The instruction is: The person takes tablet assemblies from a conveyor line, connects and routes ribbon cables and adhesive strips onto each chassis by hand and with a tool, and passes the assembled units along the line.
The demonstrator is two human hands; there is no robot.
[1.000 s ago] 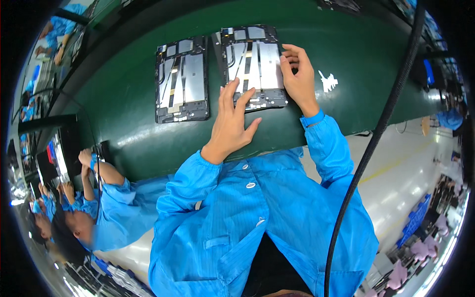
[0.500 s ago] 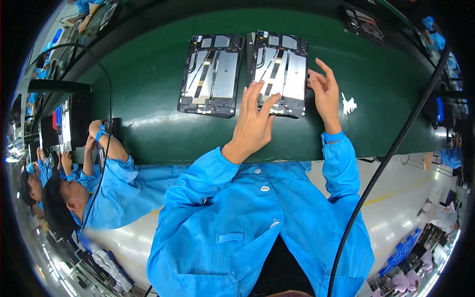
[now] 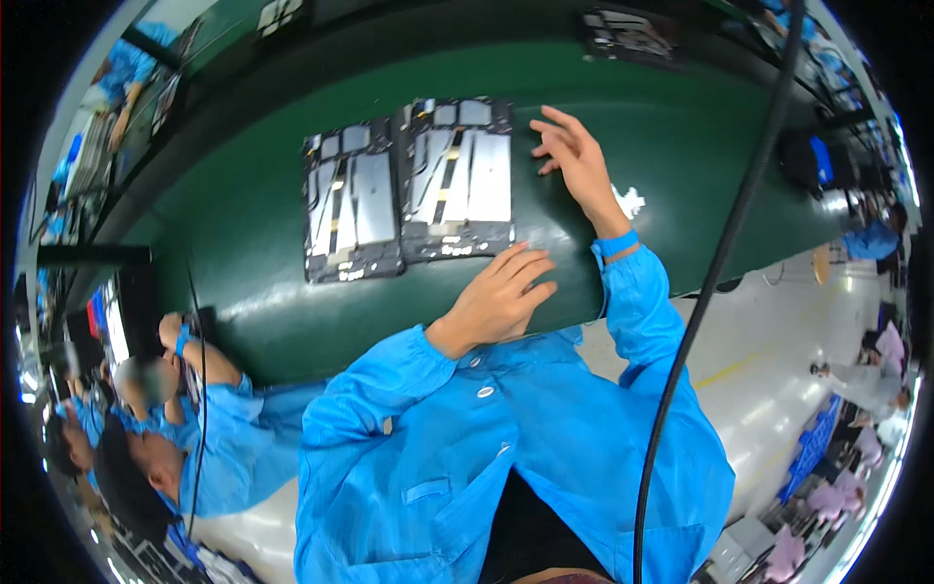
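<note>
Right hand: the person's bare right hand (image 3: 576,164), fingers spread and loosely bent, nothing in the grasp; positioned to the right of the right-hand device, apart from it.
Left hand: the person's bare left hand (image 3: 494,300), back upward, fingers extended, thumb apart from them; no item visible in the grasp. Fingertips lie just beside the lower right corner of the right-hand device; contact cannot be determined.
Wrist band: bright blue band (image 3: 615,244) around the right wrist, at the cuff of the blue sleeve (image 3: 637,297).
Right-hand device: flat rectangular black-framed electronic device (image 3: 486,180), interior exposed, with silver metal plates and dark strips; lies flat beyond the left hand.
Left-hand device: second flat black-framed device of the same layout (image 3: 375,200), side by side with the first and slightly nearer the person; adjoining edges meet or nearly meet.
White piece: small irregular white piece (image 3: 632,202), just beside the right wrist and partly hidden by it.
Bench: smooth dark green bench (image 3: 700,161), supporting both devices and the white piece.
Cable: thick black braided cable (image 3: 702,302), crossing the view diagonally at right.
Co-worker: seated person in a blue garment (image 3: 233,438) and black cap, at left.
</note>
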